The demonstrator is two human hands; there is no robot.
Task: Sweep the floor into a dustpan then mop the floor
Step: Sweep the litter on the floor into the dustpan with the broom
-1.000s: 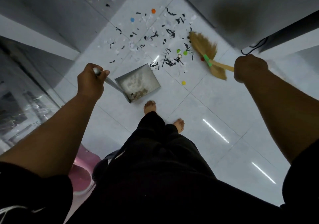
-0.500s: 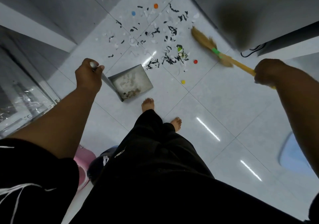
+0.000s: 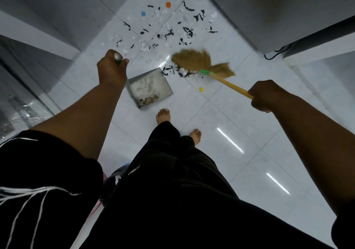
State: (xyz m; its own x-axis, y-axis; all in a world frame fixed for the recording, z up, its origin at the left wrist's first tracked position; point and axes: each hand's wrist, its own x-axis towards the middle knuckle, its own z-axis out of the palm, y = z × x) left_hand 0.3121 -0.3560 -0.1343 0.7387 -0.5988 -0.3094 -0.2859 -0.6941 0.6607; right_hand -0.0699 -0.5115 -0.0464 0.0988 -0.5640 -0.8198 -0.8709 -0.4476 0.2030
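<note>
The left hand [image 3: 111, 70] has its fingers clamped on the handle of the metal dustpan [image 3: 153, 84], which rests on the white floor [image 3: 221, 124]. A small heap of crumbs [image 3: 148, 100] lies in the dustpan's rear corner. The right hand [image 3: 267, 95] grips the broom [image 3: 194, 60], whose bristles touch black and white scraps [image 3: 172, 71] at the dustpan's mouth.

Broom [image 3: 194, 60] bristles motion-blurred. Dustpan [image 3: 151, 87] handle mostly hidden behind left hand [image 3: 111, 70]. Broom's stick end hidden inside right hand [image 3: 267, 95]. Pink object [image 3: 96, 206] largely covered by clothing [image 3: 172, 191]; kind indeterminate.
</note>
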